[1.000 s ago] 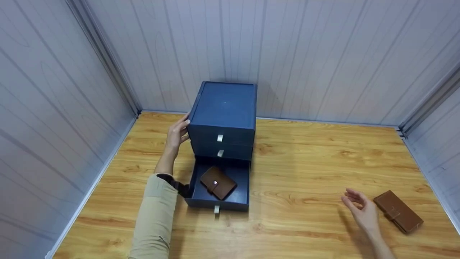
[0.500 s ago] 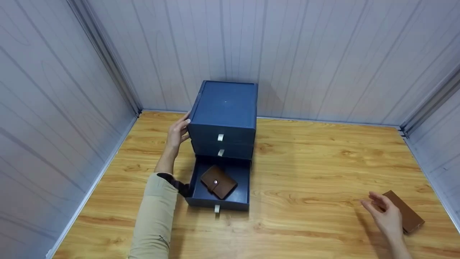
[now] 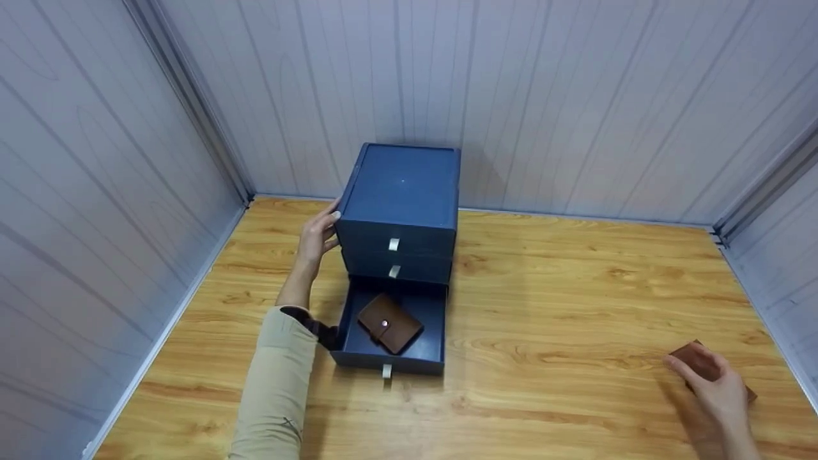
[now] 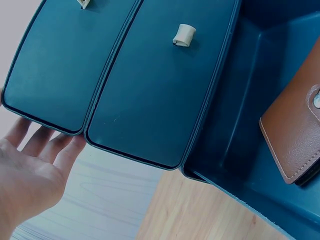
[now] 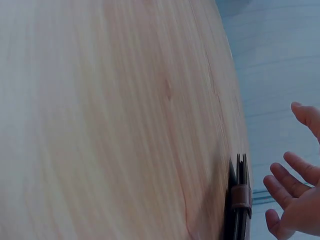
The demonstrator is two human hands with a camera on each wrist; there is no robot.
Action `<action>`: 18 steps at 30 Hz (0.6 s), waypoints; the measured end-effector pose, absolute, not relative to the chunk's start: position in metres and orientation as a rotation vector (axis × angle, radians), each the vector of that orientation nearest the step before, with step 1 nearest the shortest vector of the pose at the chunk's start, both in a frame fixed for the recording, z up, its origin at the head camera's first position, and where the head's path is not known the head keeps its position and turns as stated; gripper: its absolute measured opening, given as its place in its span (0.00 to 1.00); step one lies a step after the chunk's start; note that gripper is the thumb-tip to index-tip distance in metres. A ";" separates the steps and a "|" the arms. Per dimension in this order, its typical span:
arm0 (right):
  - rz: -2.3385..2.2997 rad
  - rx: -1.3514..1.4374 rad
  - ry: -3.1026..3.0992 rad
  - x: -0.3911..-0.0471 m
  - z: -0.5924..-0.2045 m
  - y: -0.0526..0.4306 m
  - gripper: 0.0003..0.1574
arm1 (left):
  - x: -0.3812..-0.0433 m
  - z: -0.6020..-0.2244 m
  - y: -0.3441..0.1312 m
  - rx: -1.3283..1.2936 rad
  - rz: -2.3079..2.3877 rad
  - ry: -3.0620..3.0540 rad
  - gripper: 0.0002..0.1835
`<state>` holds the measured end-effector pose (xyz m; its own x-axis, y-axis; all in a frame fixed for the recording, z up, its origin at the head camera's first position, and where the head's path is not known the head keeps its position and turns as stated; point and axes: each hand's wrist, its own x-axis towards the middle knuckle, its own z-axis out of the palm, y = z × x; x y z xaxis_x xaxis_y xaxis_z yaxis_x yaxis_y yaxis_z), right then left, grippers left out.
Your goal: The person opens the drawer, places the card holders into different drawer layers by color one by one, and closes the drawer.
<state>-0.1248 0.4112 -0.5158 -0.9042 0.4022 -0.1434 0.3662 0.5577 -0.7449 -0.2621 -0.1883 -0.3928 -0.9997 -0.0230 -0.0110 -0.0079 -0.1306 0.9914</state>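
Note:
A blue three-drawer desktop organizer (image 3: 402, 185) stands near the back wall with its bottom drawer (image 3: 429, 342) pulled out. Inside that drawer lies a small brown snap wallet (image 3: 393, 326), turned at an angle. My left hand (image 3: 312, 236) rests against the organizer's left side; in the left wrist view its straight fingers (image 4: 45, 142) touch the side by the upper drawers. At the right, my right hand (image 3: 722, 393) is over a long brown wallet (image 3: 687, 352) and hides much of it. The right wrist view shows spread fingers above this strapped wallet (image 5: 241, 197), holding nothing.
The wood-grain table (image 3: 549, 306) extends between the organizer and the long wallet. Pale panel walls (image 3: 575, 108) enclose it at the back and both sides. Small light pull tabs (image 3: 393, 244) stick out from the drawer fronts.
My right hand has moved rightward across the table, from left of the long wallet to over it. The left hand stays at the organizer, and the drawer and snap wallet have not moved.

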 end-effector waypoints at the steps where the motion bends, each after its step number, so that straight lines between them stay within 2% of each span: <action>1: 1.287 -0.713 -2.738 -0.126 -0.518 0.415 0.49 | -0.262 -0.393 -0.188 0.036 -2.355 -2.061 0.26; 5: 1.304 -0.794 -2.727 -0.128 -0.519 0.425 0.51 | -0.268 -0.401 -0.191 0.042 -2.356 -2.048 0.26; 18: 1.434 -0.783 -2.740 -0.115 -0.512 0.435 0.56 | -0.271 -0.407 -0.191 0.034 -2.349 -2.034 0.26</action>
